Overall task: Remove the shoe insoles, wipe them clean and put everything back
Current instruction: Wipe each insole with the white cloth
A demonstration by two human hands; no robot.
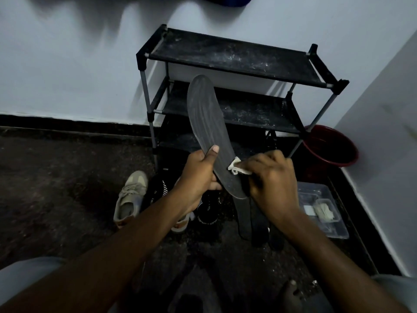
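While the left hand (pixel 198 170) is gripping the dark insole (pixel 207 123), raised before the shoe rack (pixel 237 55), the right hand (pixel 273 175) is pinching a white cloth (pixel 237 168) against it; wiping is apparently proceeding, refitting not yet done.

Insole (pixel 207 123): matt grey, ribbed. Rack (pixel 234 57): dusty black fabric shelves, metal tubes noted. Beside rack, glossy red plastic basin (pixel 331 150).

Head view — forward, downward, close
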